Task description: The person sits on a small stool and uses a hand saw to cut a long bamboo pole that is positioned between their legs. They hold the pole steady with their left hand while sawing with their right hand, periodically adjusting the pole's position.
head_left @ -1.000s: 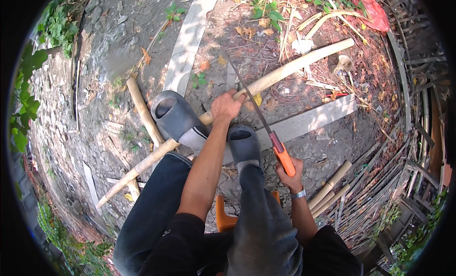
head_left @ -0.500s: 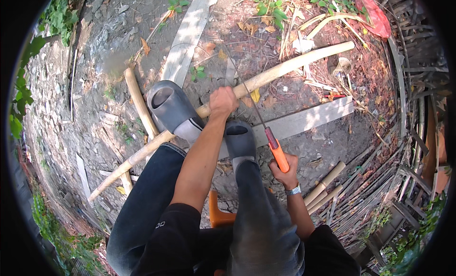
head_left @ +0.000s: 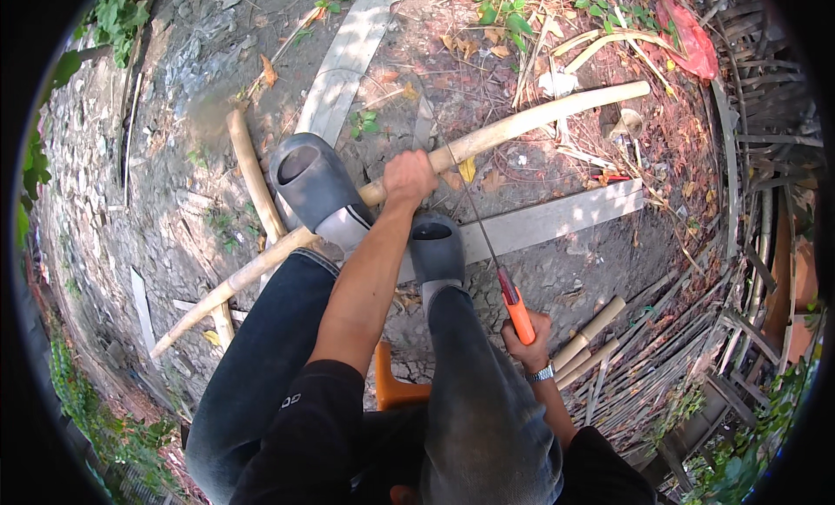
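Bamboo pole (head_left: 522, 127) | left hand (head_left: 409, 176) grips | right hand (head_left: 526, 344) holds saw (head_left: 487, 244)

Backyard: bare dirt ground (head_left: 174, 140), stacked bamboo (head_left: 678, 348).

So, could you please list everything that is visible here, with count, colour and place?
Long pole: 1, pale tan, lying across the ground under both feet.
Hand saw: 1, orange handle, blade across the pole.
Short stick: 1, tan, left of the feet.
Flat planks: 2, grey, on the ground.
Stool: 1, orange, under the person.
Clogs: 2, grey, on the pole.
Left hand: grips the pole.
Right hand: grips the saw handle.
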The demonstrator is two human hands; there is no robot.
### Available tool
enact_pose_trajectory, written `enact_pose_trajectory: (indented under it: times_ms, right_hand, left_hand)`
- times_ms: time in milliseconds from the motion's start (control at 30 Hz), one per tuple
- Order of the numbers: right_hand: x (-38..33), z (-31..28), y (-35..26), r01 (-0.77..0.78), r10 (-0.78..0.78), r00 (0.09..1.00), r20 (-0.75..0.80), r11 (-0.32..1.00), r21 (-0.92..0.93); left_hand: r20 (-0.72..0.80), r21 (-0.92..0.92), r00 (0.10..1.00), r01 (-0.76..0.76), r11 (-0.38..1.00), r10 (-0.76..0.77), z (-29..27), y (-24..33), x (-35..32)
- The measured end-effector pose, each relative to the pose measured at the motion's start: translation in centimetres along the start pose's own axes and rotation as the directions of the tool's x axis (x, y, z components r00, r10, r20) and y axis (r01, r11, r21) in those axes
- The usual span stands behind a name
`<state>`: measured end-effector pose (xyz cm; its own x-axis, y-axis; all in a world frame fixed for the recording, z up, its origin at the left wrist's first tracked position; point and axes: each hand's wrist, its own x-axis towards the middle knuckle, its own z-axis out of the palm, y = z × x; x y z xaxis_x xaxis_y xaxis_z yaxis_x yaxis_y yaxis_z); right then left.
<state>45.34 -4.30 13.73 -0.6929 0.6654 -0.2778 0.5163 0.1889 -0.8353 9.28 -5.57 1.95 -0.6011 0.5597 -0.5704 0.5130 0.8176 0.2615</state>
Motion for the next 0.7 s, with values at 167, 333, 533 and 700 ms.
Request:
enact_pose_trajectory:
  times_ms: [167, 333, 533, 700]
  right_hand:
    - [12.0, 4.7, -0.8, 0.083, -0.074, 0.994, -0.079, 0.99, 0.114]
    - [17.8, 5.9, -3.1, 0.052, -0.049, 0.998, -0.032, 0.991, 0.12]
    - [9.0, 4.5, -1.1, 0.053, -0.049, 0.997, -0.065, 0.997, 0.062]
    - [-1.9, 0.4, 1.3, -0.013, 0.013, 1.0, -0.002, 0.992, -0.124]
  left_hand:
    - [-0.02, -0.006, 1.0, 0.007, 1.0, -0.007, 1.3, -0.4, 0.6]
    - [-0.009, -0.017, 1.0, 0.014, 1.0, -0.014, 0.7, -0.3, 0.5]
    - [0.041, -0.042, 0.998, 0.043, 0.998, -0.041, 0.9, 0.1, 0.3]
    - [0.017, -0.072, 0.998, 0.053, 0.996, -0.052, 0.5, -0.3, 0.7]
